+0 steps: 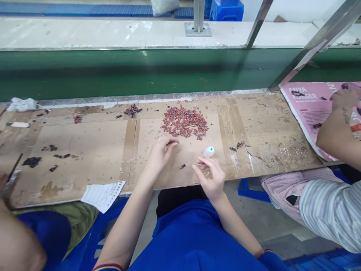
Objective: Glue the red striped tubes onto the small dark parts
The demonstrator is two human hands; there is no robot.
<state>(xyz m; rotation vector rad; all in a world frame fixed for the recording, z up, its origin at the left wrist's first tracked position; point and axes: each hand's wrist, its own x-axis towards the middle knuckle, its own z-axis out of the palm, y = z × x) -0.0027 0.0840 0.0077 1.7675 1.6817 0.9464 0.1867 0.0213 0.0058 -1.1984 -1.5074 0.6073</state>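
A heap of small red parts (184,123) lies on the cardboard-covered bench (93,150). My left hand (161,152) reaches toward the heap's near edge, its fingertips pinched on one small dark piece. My right hand (211,177) hovers at the bench's front edge with thumb and fingers pinched together; what they hold is too small to make out. A small white bottle with a blue cap (209,151) stands just beyond my right hand. One dark part (182,166) lies between my hands.
A green conveyor belt (126,69) runs behind the bench. Dark clusters of parts (132,110) and stains dot the cardboard. A paper slip (103,194) overhangs the front edge. A co-worker's arm (335,128) rests on a pink poster (310,109) at right; another person's arm (17,241) is at left.
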